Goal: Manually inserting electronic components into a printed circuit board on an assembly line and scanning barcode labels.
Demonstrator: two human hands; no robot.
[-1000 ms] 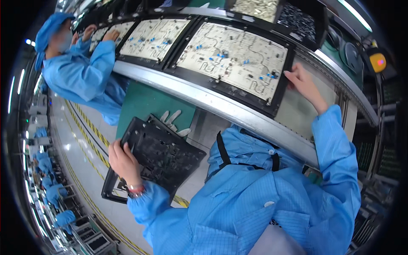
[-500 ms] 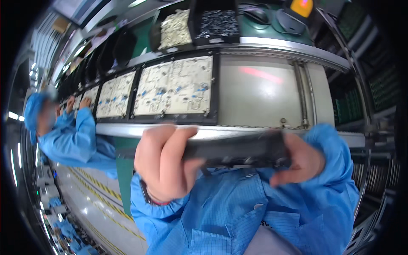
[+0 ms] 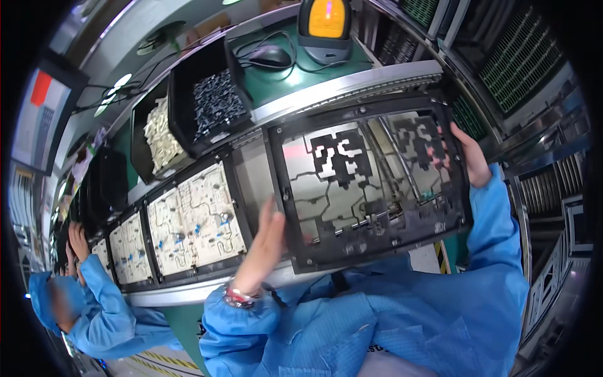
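A black fixture frame with many irregular cutouts is tilted in front of me over the conveyor line. My right hand grips its right edge, the fingers partly hidden behind it. Beside the frame's left edge is my left hand, smeared by motion, its fingers stretched out and not wrapped round anything. Whether it touches the edge I cannot tell. Through the cutouts the metal conveyor surface and a rod show. Just left of my left hand, a black carrier holds pale circuit boards with small blue and dark parts.
More boards stand farther left, where a co-worker in blue reaches over the line. Behind the conveyor rail are a bin of dark small parts, a bin of pale parts, a mouse and a yellow-and-black scanner.
The frame, held nearly edge-on in both hands before, now shows its broad face over the conveyor. My left hand has loosened from its grip and straightened. The view has turned.
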